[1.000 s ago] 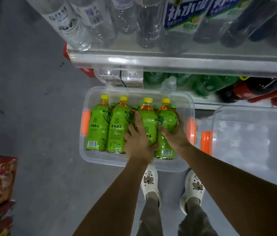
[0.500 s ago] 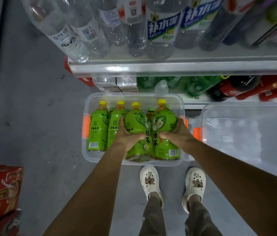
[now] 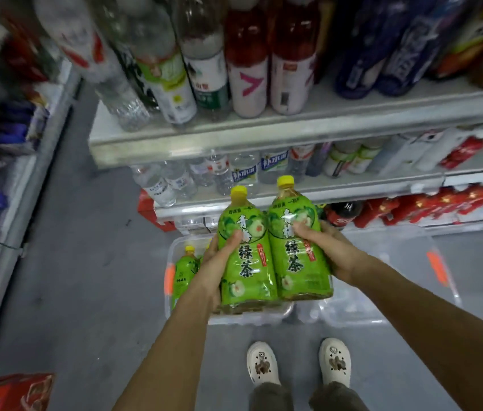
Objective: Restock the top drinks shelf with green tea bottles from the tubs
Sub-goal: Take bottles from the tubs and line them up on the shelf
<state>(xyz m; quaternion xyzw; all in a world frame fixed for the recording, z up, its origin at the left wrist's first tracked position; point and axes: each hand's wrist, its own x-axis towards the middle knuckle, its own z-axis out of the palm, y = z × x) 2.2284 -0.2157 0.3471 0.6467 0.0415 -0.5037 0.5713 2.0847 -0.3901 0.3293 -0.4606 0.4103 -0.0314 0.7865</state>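
Two green tea bottles, the left bottle [image 3: 246, 259] gripped by the left hand [image 3: 218, 262] and the right bottle [image 3: 298, 250] by the right hand [image 3: 324, 250], were held above the clear tub [image 3: 172, 280]; more bottles remained inside; shelving was judged not yet begun; the top shelf was not identifiable.

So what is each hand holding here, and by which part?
Left hand grips one green tea bottle around its labelled body; right hand grips the other green tea bottle likewise.
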